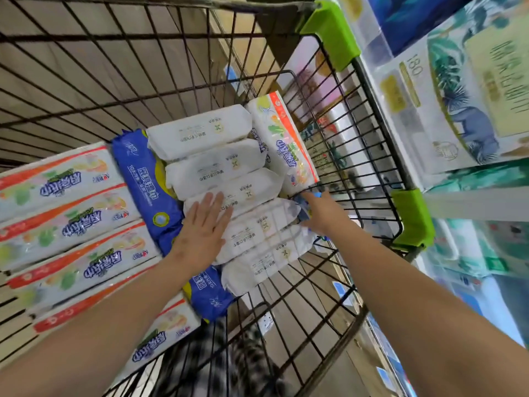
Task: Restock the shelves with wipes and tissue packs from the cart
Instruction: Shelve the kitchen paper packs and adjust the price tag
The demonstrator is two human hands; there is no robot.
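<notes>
Head view looks down into the wire cart [412, 219], where a row of white wipes packs [217, 167] lies overlapped like roof tiles, running away from the person. The left grip [204, 224] is released. Its palm and straight fingers lie flat on the top of one pack near the middle of the row, most likely to keep the slippery stack from sliding while the other hand works. The right grip [325, 214] is at the opposite end of the same packs and looks to be grasping the crimped end of one between thumb and fingers, though blur softens the detail. Outward of the left grip, blue packs [143, 173] sit partly under the white row, and beyond them orange-striped tissue packs [65, 219] lie side by side. Just ahead of the right grip an upright tissue pack [282, 144] leans on the cart wall. Shelf stock [458, 96] stands outward of the right grip, so the lift should be short.
</notes>
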